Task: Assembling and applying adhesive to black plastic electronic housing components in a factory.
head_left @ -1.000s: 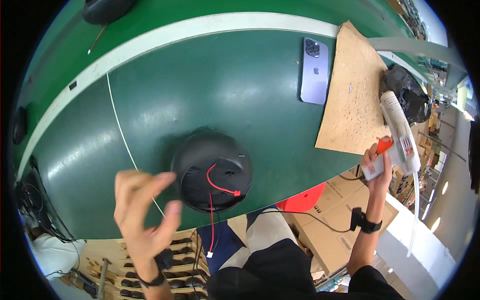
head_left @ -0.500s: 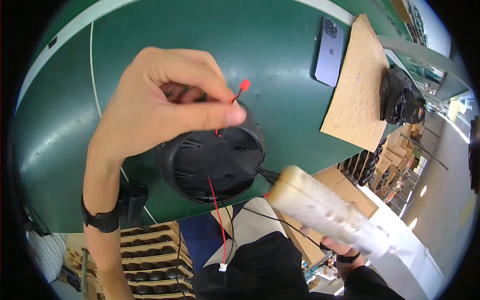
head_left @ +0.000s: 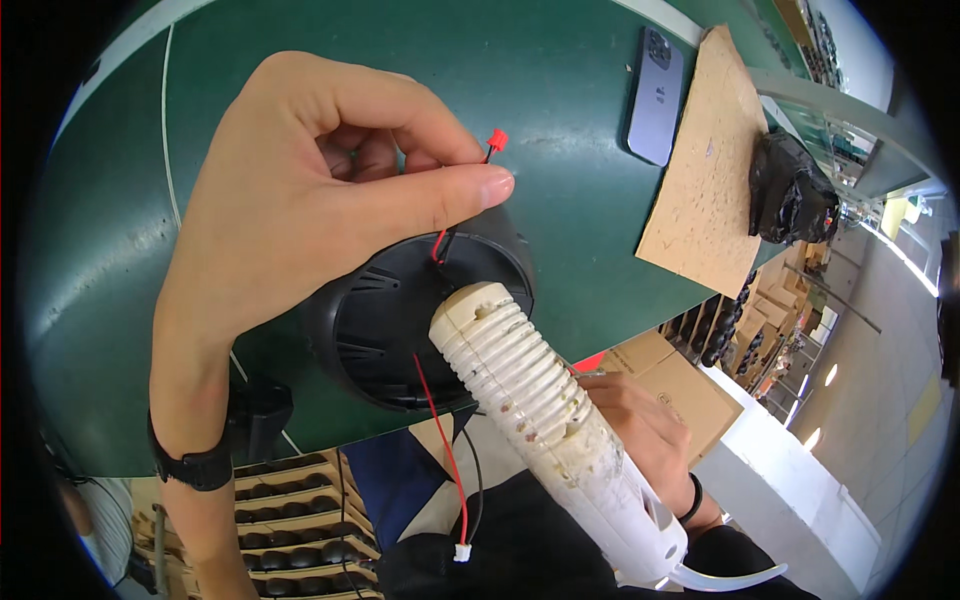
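My left hand (head_left: 310,190) pinches a thin red-and-black wire pair between thumb and forefinger. Its small red connector (head_left: 497,140) sticks out past the fingertips. Below, a round black plastic shell (head_left: 385,318) lies open side up near the table's edge, and the wires run down into it. My right hand (head_left: 640,425), largely behind the tool, is closed on a white, ribbed hot glue gun (head_left: 530,385). The gun's front end is over the shell beside the wire entry; its tip is hard to make out. Another wire pair with a white connector (head_left: 462,552) hangs from the shell.
A phone (head_left: 655,95) lies face down on the green table (head_left: 560,180). To its right are a light brown board (head_left: 705,165) and a black plastic bag (head_left: 793,188). Racks of dark round parts (head_left: 300,530) stand below the table edge, and a cardboard box (head_left: 665,385) is at the right.
The glue gun has swung left and inward, from the shell's right edge to over its middle. My left hand has risen slightly, keeping its pinch on the wires.
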Action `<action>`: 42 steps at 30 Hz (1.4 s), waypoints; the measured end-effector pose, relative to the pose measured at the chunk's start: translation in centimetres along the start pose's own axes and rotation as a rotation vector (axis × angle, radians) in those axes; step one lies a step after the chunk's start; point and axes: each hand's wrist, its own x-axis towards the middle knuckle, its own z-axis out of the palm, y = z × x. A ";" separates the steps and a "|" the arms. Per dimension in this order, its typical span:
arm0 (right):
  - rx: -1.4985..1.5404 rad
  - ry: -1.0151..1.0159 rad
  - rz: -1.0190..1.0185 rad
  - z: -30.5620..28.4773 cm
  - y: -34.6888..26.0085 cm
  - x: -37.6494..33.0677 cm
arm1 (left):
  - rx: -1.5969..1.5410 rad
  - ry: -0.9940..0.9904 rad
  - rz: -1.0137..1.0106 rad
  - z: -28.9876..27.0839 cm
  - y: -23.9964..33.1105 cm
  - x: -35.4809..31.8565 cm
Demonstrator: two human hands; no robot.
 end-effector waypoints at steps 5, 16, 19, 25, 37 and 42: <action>-0.020 0.009 0.026 0.5 -0.4 -0.2 | -0.018 0.021 0.014 0.0 -0.2 -0.4; -0.059 0.100 0.036 1.2 -0.1 -0.4 | 0.024 0.110 0.103 0.3 -0.4 -1.4; -0.038 0.064 0.045 0.6 -0.7 -0.2 | 0.064 0.114 0.170 -0.4 0.1 -2.3; -0.111 0.086 0.120 0.5 -0.6 -0.4 | 0.049 0.101 0.227 -0.7 -0.7 -2.6; -0.087 0.053 0.112 0.3 -0.5 -0.5 | 0.169 0.160 0.034 -0.6 0.5 -3.5; -0.039 -0.003 0.085 -2.2 -1.5 0.0 | 0.505 0.302 0.143 -0.8 2.7 -7.3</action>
